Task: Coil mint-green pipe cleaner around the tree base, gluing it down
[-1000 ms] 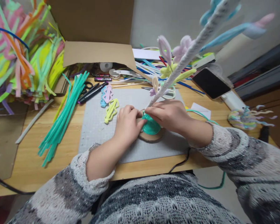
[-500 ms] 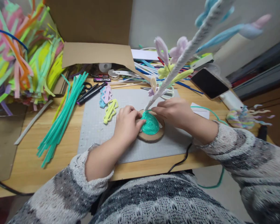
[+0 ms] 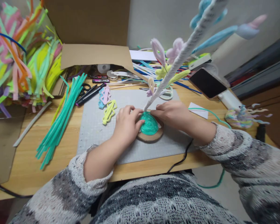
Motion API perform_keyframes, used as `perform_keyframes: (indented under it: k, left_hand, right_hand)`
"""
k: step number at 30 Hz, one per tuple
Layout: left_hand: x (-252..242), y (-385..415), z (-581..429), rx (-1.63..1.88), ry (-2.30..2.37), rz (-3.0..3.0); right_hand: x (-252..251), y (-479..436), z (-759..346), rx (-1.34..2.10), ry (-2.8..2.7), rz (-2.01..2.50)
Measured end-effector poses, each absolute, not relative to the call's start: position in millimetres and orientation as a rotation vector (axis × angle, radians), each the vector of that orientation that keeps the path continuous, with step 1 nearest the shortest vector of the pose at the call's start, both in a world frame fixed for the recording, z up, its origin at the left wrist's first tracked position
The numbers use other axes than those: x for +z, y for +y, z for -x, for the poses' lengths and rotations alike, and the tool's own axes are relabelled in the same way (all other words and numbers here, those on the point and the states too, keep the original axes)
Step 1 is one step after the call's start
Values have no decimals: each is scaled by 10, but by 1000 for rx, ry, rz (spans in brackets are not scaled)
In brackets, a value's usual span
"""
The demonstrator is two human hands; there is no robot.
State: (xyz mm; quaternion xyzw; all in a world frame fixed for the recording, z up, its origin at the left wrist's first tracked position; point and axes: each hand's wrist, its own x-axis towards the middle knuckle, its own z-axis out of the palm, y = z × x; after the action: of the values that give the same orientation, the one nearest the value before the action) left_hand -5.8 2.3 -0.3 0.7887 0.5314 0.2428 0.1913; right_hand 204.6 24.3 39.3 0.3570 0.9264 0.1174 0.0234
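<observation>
A round cardboard base (image 3: 149, 137) lies on the grey cutting mat (image 3: 130, 157), carrying a spiral coil of green pipe cleaner (image 3: 149, 124). From its back edge a white wrapped stem (image 3: 169, 70) rises, tilted to the right, with fuzzy pastel flowers (image 3: 175, 51) along it. My left hand (image 3: 128, 123) is closed on the base's left side, its thumb resting on the coil. Fingers of my right hand (image 3: 171, 113) are pinched at the coil's back right, near the stem's foot. A green strand (image 3: 207, 109) trails out beyond my right wrist; the pinched part is mostly hidden.
Green pipe cleaners (image 3: 60, 121) lie in a bundle on the left, below a big multicoloured heap (image 3: 25, 56). Zigzag pieces (image 3: 109, 111), markers (image 3: 90, 95) and scissors (image 3: 85, 88) sit nearby. A cardboard box (image 3: 95, 56) stands behind; a phone (image 3: 208, 83) is at right.
My right fingertips have shifted slightly at the back of the coil. The whole view has drifted a little; my left hand keeps its place on the base.
</observation>
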Motion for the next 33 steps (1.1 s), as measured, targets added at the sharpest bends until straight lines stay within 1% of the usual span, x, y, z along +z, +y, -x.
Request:
perform_keyframes:
  k: [7,19,33]
  left_hand:
    - [7,1,64,583,1490,-2480]
    - [46,-11,63,607,1545,-2432]
    - [39,6,70,515,1522,-2572]
  right_hand:
    - [387,231,-2037,382,2865,-1127]
    - [409,218,-2012,348,2864,-1111]
    - [445,215,-1995,317,2826,-1144]
